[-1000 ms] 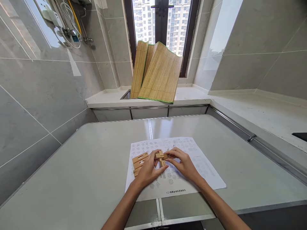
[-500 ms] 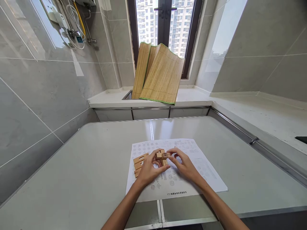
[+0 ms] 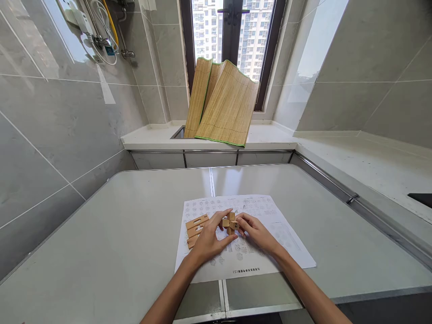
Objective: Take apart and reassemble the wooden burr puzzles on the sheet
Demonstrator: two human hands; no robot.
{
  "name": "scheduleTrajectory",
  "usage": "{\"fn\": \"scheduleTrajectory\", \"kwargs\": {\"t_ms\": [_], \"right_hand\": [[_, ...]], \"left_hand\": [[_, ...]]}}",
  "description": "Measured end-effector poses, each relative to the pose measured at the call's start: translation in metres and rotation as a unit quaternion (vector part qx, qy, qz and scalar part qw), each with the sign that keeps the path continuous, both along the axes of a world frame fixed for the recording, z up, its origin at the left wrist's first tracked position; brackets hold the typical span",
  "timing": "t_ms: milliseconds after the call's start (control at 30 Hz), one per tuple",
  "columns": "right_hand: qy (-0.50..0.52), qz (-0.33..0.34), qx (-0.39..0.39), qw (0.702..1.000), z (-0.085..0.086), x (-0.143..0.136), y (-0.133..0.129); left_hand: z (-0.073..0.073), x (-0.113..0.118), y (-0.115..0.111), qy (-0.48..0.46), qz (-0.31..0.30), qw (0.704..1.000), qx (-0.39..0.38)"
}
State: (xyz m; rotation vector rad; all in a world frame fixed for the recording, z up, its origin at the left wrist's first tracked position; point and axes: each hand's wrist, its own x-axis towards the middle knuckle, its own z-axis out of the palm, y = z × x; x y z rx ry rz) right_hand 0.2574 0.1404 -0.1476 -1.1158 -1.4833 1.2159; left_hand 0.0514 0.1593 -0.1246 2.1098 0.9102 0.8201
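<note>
Between both hands is a partly assembled wooden burr puzzle [image 3: 231, 223], its notched sticks crossing one another. A dark mark like a Z or N is on the block end facing me. My left hand [image 3: 209, 239] curves around its left side, with fingertips at the top and the thumb at the lower edge. At the right end, my right hand [image 3: 257, 233] has its thumb and fingers closed on the puzzle; its curled fingers are partly hidden. Several loose notched wooden sticks [image 3: 197, 221] lie left of the puzzle, partly covered by my left hand.
A printed paper sheet [image 3: 283, 243] with small diagrams lies under the hands and wood on the grey table [image 3: 111, 243]. Beyond it, a folded bamboo mat [image 3: 227, 103] leans against the window on a white ledge [image 3: 151, 139]. Tiled walls stand on both sides.
The marked block end has turned and sits slightly lower and further right. My right fingers have curled in closer around that end. The loose sticks still lie on the paper.
</note>
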Motion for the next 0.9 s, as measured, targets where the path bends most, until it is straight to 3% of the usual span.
{"fn": "scheduleTrajectory", "kwargs": {"t_ms": [100,167,267,367,500,667,900], "right_hand": [[0.026,-0.070,0.003,0.997,-0.003,0.001,0.003],[0.014,-0.152,0.009,0.988,-0.007,0.006,0.007],[-0.075,-0.282,0.025,0.956,-0.014,0.020,0.017],[-0.184,-0.349,0.038,0.918,-0.020,0.037,0.031],[-0.270,-0.394,0.026,0.878,-0.025,0.057,0.047],[-0.320,-0.442,-0.026,0.838,-0.029,0.069,0.055],[-0.312,-0.453,-0.052,0.833,-0.032,0.074,0.053]], "left_hand": [[-0.004,-0.007,0.006,0.022,0.044,0.998,0.038],[-0.006,-0.018,0.012,0.049,0.056,0.994,0.082],[-0.005,-0.043,0.019,0.095,0.067,0.985,0.130],[-0.001,-0.071,0.022,0.121,0.070,0.981,0.134],[0.001,-0.096,0.022,0.156,0.066,0.978,0.122],[-0.001,-0.101,0.023,0.183,0.069,0.974,0.112],[-0.004,-0.092,0.018,0.165,0.083,0.975,0.123]]}}
